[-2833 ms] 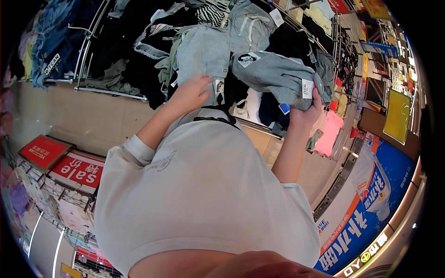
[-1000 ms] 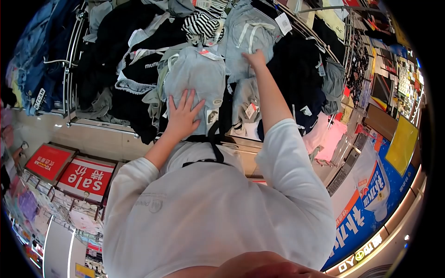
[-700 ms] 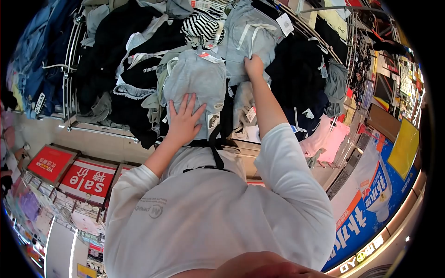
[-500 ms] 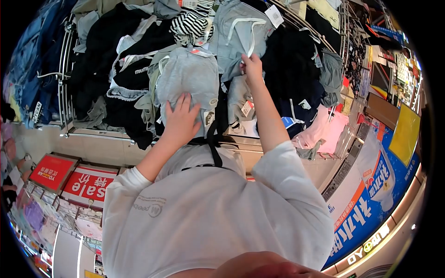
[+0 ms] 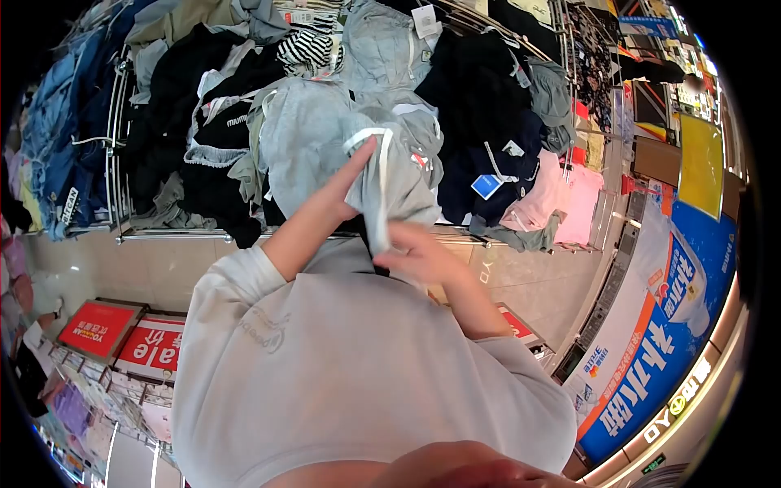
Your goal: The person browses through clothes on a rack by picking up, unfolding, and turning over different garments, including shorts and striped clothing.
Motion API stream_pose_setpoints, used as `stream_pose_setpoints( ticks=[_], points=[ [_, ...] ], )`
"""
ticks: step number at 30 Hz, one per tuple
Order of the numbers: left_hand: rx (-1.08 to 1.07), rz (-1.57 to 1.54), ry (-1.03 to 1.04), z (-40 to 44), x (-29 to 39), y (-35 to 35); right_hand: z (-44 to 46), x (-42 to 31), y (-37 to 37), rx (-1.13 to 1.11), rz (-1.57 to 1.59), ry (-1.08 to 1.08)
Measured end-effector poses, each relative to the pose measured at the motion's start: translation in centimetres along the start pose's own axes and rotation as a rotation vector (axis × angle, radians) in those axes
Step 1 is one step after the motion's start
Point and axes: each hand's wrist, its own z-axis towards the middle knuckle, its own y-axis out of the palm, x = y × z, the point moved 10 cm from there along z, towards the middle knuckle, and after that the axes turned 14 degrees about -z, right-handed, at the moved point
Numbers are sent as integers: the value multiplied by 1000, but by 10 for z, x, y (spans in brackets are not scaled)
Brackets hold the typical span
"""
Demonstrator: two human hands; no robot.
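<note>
Has left hand (image 5: 335, 193) at left side of grey garment (image 5: 407, 191), one digit pointing up along cloth by white strip (image 5: 379, 224); other fingers hidden, cannot tell if spread or pressed together. Has right hand (image 5: 421, 254) at lower end of same strip, blurred; cannot tell if pinching or only touching. Shows grey garment bunched at front of clothing pile, partly over pale grey garment (image 5: 299, 142), small red-and-white label (image 5: 419, 161) facing up, strip hanging down between both hands. Shows striped black-and-white cloth (image 5: 305, 55) and white tag (image 5: 425, 20) farther back. Shows black clothes (image 5: 159, 114) to the left, behind metal rail (image 5: 179, 237); blue jeans (image 5: 61, 142) at far left. Shows blue tag (image 5: 486, 186) on dark clothing to the right, then pink clothes (image 5: 579, 199). Includes red sign (image 5: 98, 327) at lower left, blue banner (image 5: 700, 342) at lower right.
</note>
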Motion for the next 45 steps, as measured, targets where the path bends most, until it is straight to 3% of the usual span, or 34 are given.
stream_pose_setpoints(
  ticks=[2, 5, 10, 13, 15, 19, 21, 23, 27, 29, 31, 34, 36, 41, 45],
  points=[
    [-29, -20, -33, -7, -16, 8, -16, -9, 43, -212, -260, -180],
    [-9, 45, -91, -18, -38, -17, -39, -14, 62, -356, -261, -106],
    [74, 54, -148, -37, -27, -27, -55, -26, 71, -351, -297, -156],
    [-81, 199, 37, -40, -6, -12, -63, -21, 79, -379, -284, -112],
    [-103, 500, 403, -57, 25, 7, -68, -14, 76, -342, -282, -8],
    [-183, 433, 439, -73, 31, 3, -72, -16, 57, -153, -365, 14],
    [-251, 404, 402, -86, 26, 10, -80, 7, 1, 377, 26, 48],
    [-318, 377, 364, -101, 18, 23, -87, 25, -33, 540, 158, 15],
    [-390, 398, 314, -121, 2, 36, -67, -9, -34, 620, 376, -56],
    [-299, 454, 391, -130, 1, 34, -46, -4, -23, 504, 655, -74],
    [-268, 416, 322, -120, 0, 13, -33, -11, -16, 446, 709, -90],
    [-438, 421, 367, -129, 0, 25, -13, -18, 10, 208, 706, -37],
    [-489, 307, 282, -128, -4, 27, -9, -12, 16, 216, 689, 11],
    [-442, 382, 264, -124, -1, 0, -4, -4, 31, 234, 752, 158],
    [-441, 521, 339, -121, 5, -14, -5, 4, 11, 525, 758, 109]
  ],
)
